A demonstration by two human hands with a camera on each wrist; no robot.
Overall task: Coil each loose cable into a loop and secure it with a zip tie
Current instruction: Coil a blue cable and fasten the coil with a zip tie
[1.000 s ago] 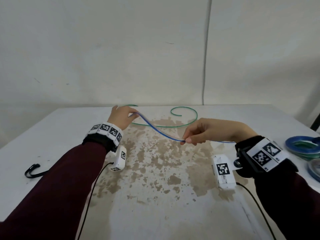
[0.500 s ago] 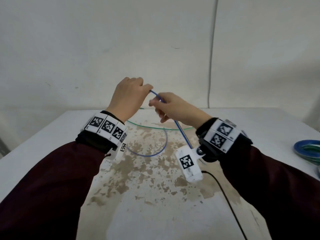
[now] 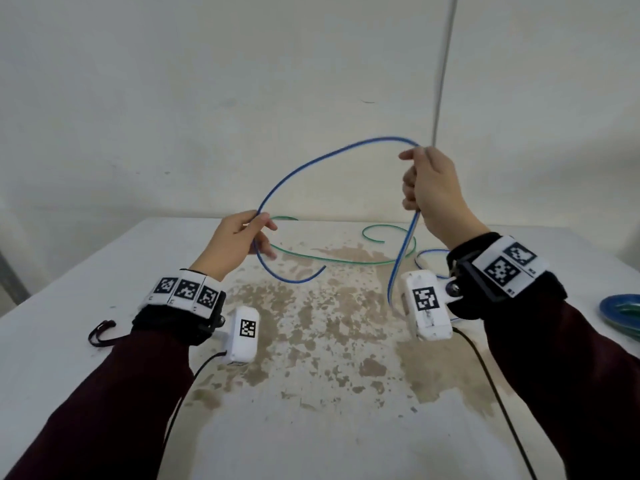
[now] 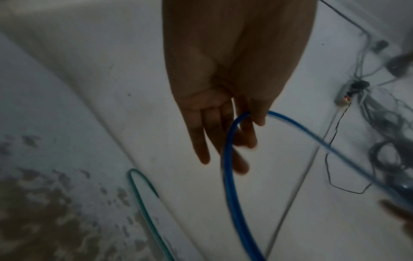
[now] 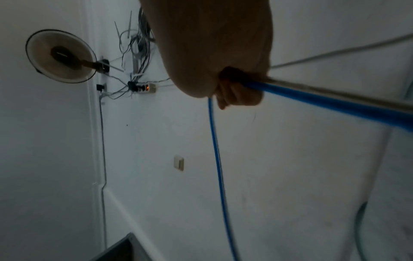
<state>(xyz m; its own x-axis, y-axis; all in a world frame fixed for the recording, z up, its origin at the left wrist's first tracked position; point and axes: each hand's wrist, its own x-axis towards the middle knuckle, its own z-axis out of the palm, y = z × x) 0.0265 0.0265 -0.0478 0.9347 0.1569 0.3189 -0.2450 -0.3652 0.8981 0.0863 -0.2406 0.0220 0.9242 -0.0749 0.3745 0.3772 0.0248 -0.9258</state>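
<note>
A blue cable (image 3: pixel 308 162) arcs through the air between my two hands above the table (image 3: pixel 86 271). My left hand (image 3: pixel 254 233) pinches it between thumb and fingers near one end, and a short tail (image 3: pixel 294 279) curls down below the hand. In the left wrist view the blue cable (image 4: pixel 230 159) passes under the thumb. My right hand (image 3: pixel 415 174), raised higher, grips the cable in a fist. From that fist the cable (image 5: pixel 324 98) drops toward the table. A green cable (image 3: pixel 332 259) lies loose on the table behind.
A finished blue and green coil (image 3: pixel 623 310) lies at the table's right edge. A dark zip tie (image 3: pixel 100 332) lies on the table near my left forearm. The tabletop centre has worn brown patches (image 3: pixel 322 327). A white wall stands close behind the table.
My hands, close together half a second ago, have parted. The right hand rose up and to the right, sliding along the cable, and the blue cable now forms a wide arc.
</note>
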